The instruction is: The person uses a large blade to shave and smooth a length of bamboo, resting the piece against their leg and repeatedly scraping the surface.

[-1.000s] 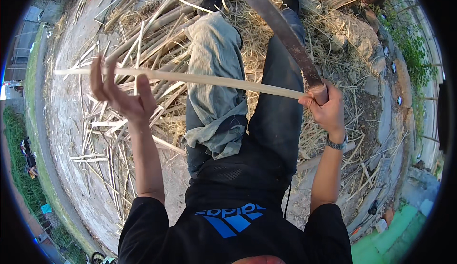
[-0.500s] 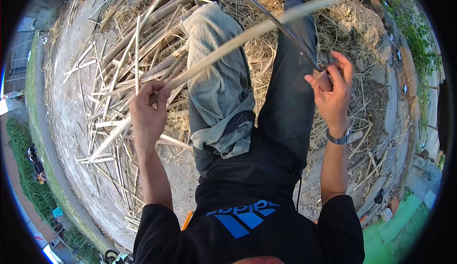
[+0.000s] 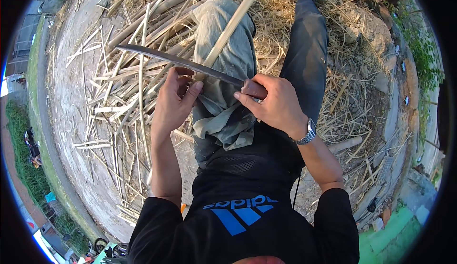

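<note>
My left hand (image 3: 173,99) is closed around a pale bamboo strip (image 3: 238,19), which runs up and away past my knee. My right hand (image 3: 281,102) grips the wooden handle of a long knife (image 3: 166,57). Its dark, narrow blade points left and lies across the strip, just beyond the fingers of my left hand. Whether the edge touches the strip I cannot tell. A worn grey-green cloth (image 3: 221,30) covers my left leg beneath both. My left hand and forearm hide the strip's near part.
Split bamboo strips and poles (image 3: 152,35) lie heaped on the ground at the left. Curly shavings (image 3: 281,16) spread between and beyond my feet. A rough stone block (image 3: 366,30) stands at the far right, and a concrete kerb (image 3: 45,116) curves along the left.
My right hand has swung the knife leftward and down, bringing the blade over the strip. My left hand has moved right and turned the strip more steeply away from me.
</note>
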`<act>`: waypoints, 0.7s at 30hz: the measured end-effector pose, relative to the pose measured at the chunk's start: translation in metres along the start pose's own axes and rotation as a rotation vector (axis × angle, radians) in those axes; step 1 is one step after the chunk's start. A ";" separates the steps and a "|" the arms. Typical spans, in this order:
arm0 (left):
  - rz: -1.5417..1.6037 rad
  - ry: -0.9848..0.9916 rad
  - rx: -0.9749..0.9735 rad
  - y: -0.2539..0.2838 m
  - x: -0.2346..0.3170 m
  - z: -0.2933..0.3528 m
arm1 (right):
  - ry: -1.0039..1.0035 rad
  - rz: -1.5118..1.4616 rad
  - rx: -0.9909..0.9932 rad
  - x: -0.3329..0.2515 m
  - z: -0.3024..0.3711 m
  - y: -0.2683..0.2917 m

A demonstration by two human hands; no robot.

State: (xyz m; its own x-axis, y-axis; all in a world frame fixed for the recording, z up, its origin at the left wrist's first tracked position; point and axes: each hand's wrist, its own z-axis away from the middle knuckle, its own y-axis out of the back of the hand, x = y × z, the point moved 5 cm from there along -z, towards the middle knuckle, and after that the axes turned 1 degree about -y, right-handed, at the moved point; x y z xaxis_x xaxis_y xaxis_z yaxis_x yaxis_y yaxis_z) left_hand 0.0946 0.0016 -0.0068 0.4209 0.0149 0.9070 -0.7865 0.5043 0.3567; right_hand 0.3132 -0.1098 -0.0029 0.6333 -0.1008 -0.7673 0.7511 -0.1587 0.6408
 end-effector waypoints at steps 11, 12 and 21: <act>-0.095 0.106 0.097 0.013 -0.031 0.015 | -0.026 0.068 -0.249 -0.008 -0.003 -0.012; -0.071 0.068 0.120 0.012 -0.029 0.015 | -0.005 0.144 -0.185 -0.010 -0.002 -0.014; -0.054 0.051 0.174 -0.010 -0.020 0.021 | 0.206 0.294 -0.021 -0.003 -0.018 -0.027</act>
State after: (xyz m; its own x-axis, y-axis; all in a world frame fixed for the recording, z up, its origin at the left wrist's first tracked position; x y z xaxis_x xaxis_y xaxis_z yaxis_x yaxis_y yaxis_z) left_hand 0.0847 -0.0221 -0.0234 0.4834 0.0377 0.8746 -0.8266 0.3487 0.4418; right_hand 0.2940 -0.0870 -0.0176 0.8458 0.0615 -0.5299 0.5331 -0.1320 0.8357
